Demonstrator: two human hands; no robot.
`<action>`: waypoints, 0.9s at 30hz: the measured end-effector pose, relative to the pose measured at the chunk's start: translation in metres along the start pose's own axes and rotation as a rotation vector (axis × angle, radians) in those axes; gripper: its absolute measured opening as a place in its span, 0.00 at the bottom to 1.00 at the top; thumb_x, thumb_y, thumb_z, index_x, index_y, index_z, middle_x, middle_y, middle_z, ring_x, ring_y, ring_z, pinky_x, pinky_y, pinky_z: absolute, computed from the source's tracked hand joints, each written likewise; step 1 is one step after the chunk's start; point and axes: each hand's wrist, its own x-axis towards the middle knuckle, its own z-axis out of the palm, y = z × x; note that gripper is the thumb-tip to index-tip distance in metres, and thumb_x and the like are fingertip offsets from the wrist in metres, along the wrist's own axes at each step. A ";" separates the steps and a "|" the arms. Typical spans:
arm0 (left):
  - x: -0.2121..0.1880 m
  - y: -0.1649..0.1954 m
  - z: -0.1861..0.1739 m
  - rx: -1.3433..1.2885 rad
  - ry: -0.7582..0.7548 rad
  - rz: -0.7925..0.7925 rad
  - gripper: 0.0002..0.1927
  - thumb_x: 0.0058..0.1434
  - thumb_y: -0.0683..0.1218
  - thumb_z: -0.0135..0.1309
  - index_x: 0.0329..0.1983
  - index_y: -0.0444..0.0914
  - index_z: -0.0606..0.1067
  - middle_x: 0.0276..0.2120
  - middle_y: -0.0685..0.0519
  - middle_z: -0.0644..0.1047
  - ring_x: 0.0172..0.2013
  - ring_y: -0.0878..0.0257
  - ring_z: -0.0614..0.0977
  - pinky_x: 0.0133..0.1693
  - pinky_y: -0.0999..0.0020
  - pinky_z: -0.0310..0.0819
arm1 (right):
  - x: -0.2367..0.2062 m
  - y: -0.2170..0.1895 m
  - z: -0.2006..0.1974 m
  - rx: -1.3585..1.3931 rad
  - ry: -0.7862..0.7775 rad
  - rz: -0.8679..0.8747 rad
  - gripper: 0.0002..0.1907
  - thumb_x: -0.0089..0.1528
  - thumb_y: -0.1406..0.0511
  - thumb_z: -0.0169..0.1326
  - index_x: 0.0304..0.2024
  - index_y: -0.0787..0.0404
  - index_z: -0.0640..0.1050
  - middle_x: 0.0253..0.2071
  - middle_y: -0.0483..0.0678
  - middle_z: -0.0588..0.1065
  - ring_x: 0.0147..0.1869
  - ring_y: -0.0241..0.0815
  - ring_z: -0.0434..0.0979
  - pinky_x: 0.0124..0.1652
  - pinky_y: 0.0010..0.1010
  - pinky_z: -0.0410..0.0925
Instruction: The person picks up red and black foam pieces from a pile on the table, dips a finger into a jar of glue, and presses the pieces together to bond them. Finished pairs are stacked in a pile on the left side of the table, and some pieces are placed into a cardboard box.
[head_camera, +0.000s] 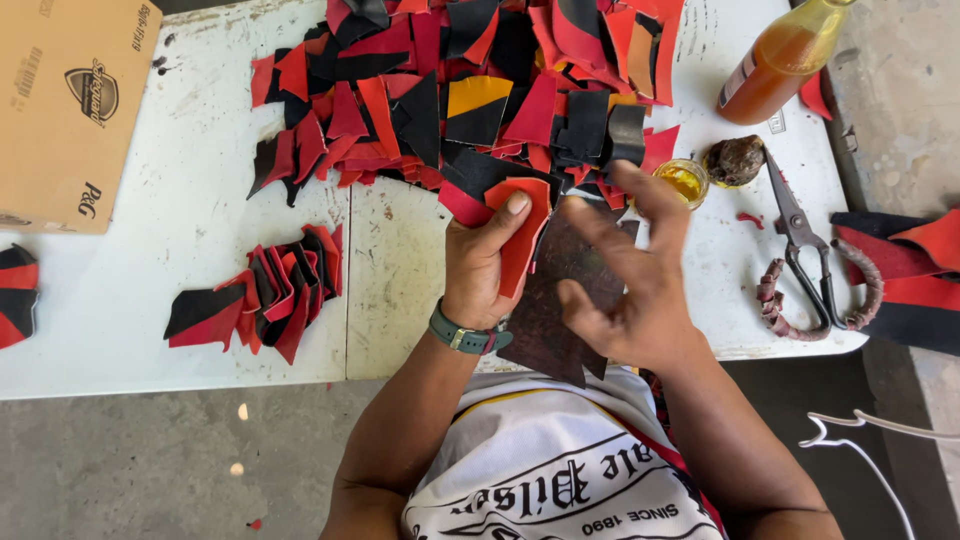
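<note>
- Your left hand (487, 268) grips a red leather-like piece (522, 232): the thumb presses on its face and the fingers are curled round behind it, holding it upright over the dark work mat (560, 300) at the counter's near edge.
- Your right hand (630, 285) hovers just beside that piece, at its 3 o'clock. Its fingers are spread and released, with nothing in them, the fingertips reaching toward the big heap.
- The big heap of red, black and orange cut pieces (470, 90) sits at 12 o'clock from your hands and covers the far half of the white counter (190, 220). Judging by its size, most of the pieces are still unhandled.
- A small folded stack of red and black pieces (265, 295) lies at 9 o'clock from your left hand, well apart from the heap. It looks like the finished share, and it is far smaller than what remains.
- At 2 o'clock from your right hand stand a small glass of yellow liquid (684, 180) and a dark round lump (735, 160), touching or nearly so; I cannot tell which.
- Black shears with wrapped handles (808, 260) lie at 3 o'clock, and an amber bottle (780, 62) lies further up.
- A cardboard box (65, 105) sits at 10 o'clock, in the far corner.
</note>
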 end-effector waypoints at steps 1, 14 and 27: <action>0.001 -0.002 0.000 -0.017 0.000 0.029 0.11 0.68 0.41 0.61 0.52 0.34 0.77 0.41 0.49 0.81 0.36 0.63 0.82 0.34 0.70 0.76 | 0.000 -0.001 0.003 -0.014 0.007 -0.056 0.32 0.53 0.61 0.63 0.61 0.58 0.77 0.68 0.62 0.61 0.74 0.62 0.59 0.72 0.50 0.57; -0.001 -0.013 -0.001 -0.023 -0.253 0.052 0.19 0.65 0.33 0.60 0.59 0.34 0.73 0.51 0.50 0.79 0.52 0.61 0.82 0.55 0.63 0.79 | -0.010 0.031 0.028 0.712 0.115 0.417 0.40 0.62 0.73 0.65 0.72 0.62 0.59 0.41 0.45 0.74 0.44 0.32 0.75 0.44 0.21 0.71; 0.006 -0.017 -0.035 -0.306 -0.166 -0.224 0.17 0.65 0.33 0.56 0.57 0.33 0.73 0.47 0.47 0.81 0.45 0.58 0.85 0.46 0.61 0.84 | 0.046 0.097 -0.058 -0.766 -0.598 0.234 0.30 0.41 0.50 0.73 0.47 0.43 0.86 0.60 0.47 0.70 0.65 0.53 0.62 0.59 0.48 0.56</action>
